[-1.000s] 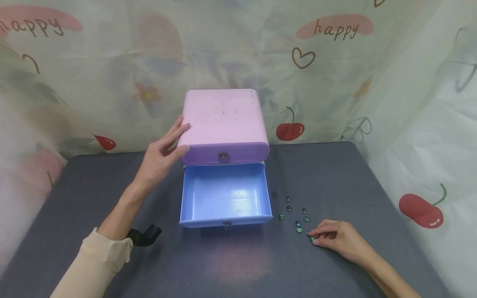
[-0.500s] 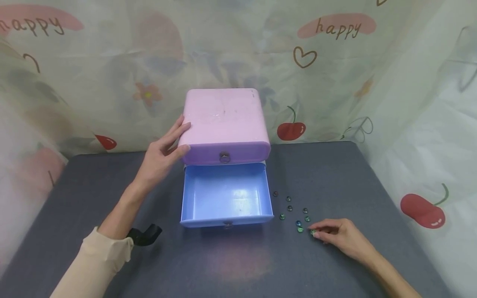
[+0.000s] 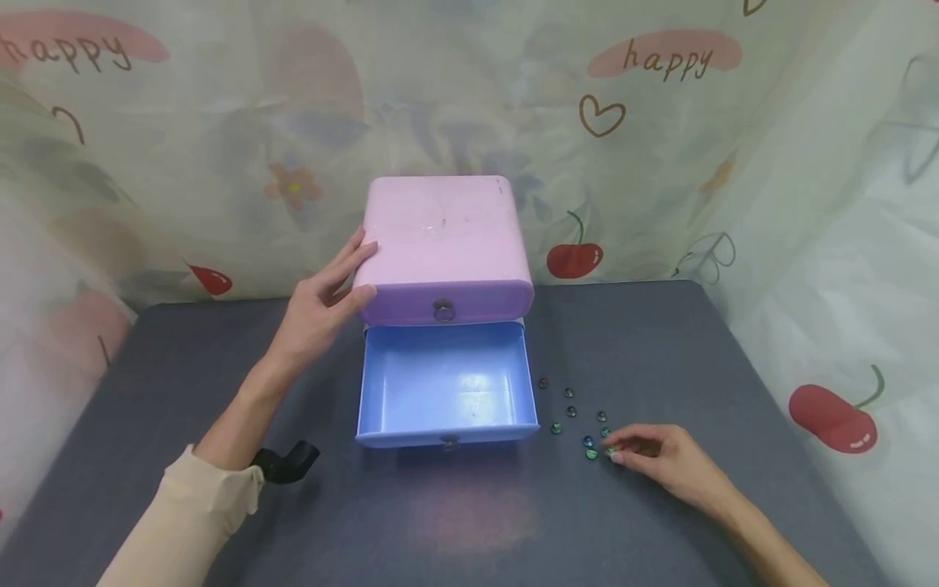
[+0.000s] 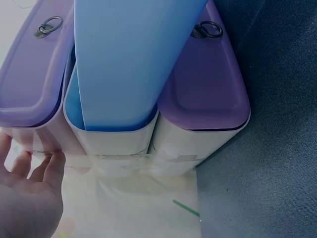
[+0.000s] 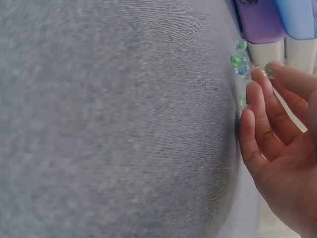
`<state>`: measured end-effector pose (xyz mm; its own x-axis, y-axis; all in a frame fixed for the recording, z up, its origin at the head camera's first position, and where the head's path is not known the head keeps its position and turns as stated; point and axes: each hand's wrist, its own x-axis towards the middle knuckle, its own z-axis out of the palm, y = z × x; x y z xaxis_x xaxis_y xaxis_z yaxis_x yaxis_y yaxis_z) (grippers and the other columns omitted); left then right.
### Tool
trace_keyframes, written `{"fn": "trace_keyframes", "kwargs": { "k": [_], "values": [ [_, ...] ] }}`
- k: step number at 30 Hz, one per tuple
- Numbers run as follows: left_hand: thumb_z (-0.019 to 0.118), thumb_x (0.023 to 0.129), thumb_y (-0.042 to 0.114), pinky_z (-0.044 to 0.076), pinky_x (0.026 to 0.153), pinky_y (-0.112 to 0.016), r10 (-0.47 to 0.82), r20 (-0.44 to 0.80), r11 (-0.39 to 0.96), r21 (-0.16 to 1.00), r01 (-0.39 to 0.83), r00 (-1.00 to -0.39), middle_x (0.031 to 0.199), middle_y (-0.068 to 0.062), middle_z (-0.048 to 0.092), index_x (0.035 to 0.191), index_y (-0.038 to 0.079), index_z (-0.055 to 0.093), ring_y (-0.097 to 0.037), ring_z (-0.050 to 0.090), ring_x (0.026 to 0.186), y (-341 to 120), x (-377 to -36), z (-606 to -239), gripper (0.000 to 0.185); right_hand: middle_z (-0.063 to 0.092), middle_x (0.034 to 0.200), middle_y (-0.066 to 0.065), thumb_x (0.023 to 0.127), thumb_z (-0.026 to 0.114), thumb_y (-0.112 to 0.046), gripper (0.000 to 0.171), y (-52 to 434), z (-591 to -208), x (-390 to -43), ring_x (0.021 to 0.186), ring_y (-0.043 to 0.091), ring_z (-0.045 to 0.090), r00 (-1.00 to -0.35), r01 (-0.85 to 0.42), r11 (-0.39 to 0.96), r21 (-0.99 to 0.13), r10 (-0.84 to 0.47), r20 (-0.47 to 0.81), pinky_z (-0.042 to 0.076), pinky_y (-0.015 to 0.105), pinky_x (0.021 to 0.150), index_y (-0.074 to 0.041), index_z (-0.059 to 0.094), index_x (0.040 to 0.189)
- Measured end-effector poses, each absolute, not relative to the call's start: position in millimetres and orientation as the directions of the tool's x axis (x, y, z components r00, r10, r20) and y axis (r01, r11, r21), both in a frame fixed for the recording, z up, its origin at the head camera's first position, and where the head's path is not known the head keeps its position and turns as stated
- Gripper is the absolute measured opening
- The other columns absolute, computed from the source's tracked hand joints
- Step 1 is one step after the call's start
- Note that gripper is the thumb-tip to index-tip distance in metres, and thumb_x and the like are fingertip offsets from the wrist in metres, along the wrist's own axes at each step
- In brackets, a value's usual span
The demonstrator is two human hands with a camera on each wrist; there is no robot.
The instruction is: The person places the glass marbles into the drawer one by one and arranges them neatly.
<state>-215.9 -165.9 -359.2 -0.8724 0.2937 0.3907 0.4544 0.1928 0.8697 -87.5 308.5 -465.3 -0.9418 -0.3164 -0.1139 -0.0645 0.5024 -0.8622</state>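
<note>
Dark grey felt covers the table (image 3: pixel 697 350), and a pale curtain printed with cherries and the word "happy" hangs behind it. At the back middle stands a small drawer cabinet (image 3: pixel 443 236) with a pink top; its blue drawer (image 3: pixel 445 383) is pulled out toward the person and looks bare inside.

Right of the drawer's front corner, small glass marbles (image 3: pixel 571 412), green and blue, lie loose on the felt. The right hand (image 3: pixel 663 465) rests at the near edge of that scatter, thumb and forefinger closed on one marble (image 3: pixel 611 451); the wrist view shows a green bead at the fingertips (image 5: pixel 277 72), though whether it is off the felt I cannot tell. The left hand (image 3: pixel 319 302) lies flat against the cabinet's left side, fingers straight, steadying it.

The marbles look hard, smooth and light, so they probably roll and slip easily; a fingertip pinch across the widest part seems the surest hold. The cabinet appears to be light plastic, likely to slide unless braced.
</note>
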Motion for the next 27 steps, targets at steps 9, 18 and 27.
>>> {"fn": "trace_keyframes", "kwargs": {
  "k": [9, 18, 27],
  "values": [
    [0.062, 0.098, 0.007, 0.030, 0.113, -0.053, 0.293, 0.391, 0.189, 0.870, 0.454, -0.872, 0.162, 0.009, 0.027, 0.148, 0.019, 0.050, -0.012, 0.024, 0.148, -167.0, -216.8, -359.1, 0.053, 0.073, 0.107, 0.007, 0.091, 0.073, -0.019, 0.020, 301.9, -457.0, -96.3, 0.090, 0.013, 0.069, -0.938, -0.074, 0.501, -0.862, -0.328, -0.110, 0.056, 0.027, 0.074, -0.008, 0.073, 0.108],
    [0.062, 0.098, 0.007, 0.030, 0.115, -0.048, 0.303, 0.390, 0.168, 0.876, 0.451, -0.870, 0.162, 0.008, 0.027, 0.148, 0.018, 0.050, -0.011, 0.023, 0.148, -165.9, -217.6, -362.3, 0.052, 0.073, 0.102, 0.005, 0.091, 0.074, -0.015, 0.019, 288.4, -446.3, -102.6, 0.090, 0.013, 0.070, -0.933, -0.127, 0.457, -0.881, -0.356, -0.049, 0.057, 0.026, 0.076, -0.005, 0.073, 0.107],
    [0.061, 0.098, 0.007, 0.031, 0.115, -0.045, 0.294, 0.389, 0.164, 0.879, 0.447, -0.873, 0.162, 0.008, 0.028, 0.147, 0.018, 0.050, -0.011, 0.023, 0.148, -166.6, -217.0, -360.4, 0.051, 0.073, 0.102, 0.003, 0.090, 0.074, -0.017, 0.019, 274.5, -434.5, -111.5, 0.088, 0.020, 0.068, -0.930, -0.114, 0.474, -0.873, -0.359, -0.073, 0.056, 0.027, 0.078, -0.009, 0.074, 0.107]
  ]
}}
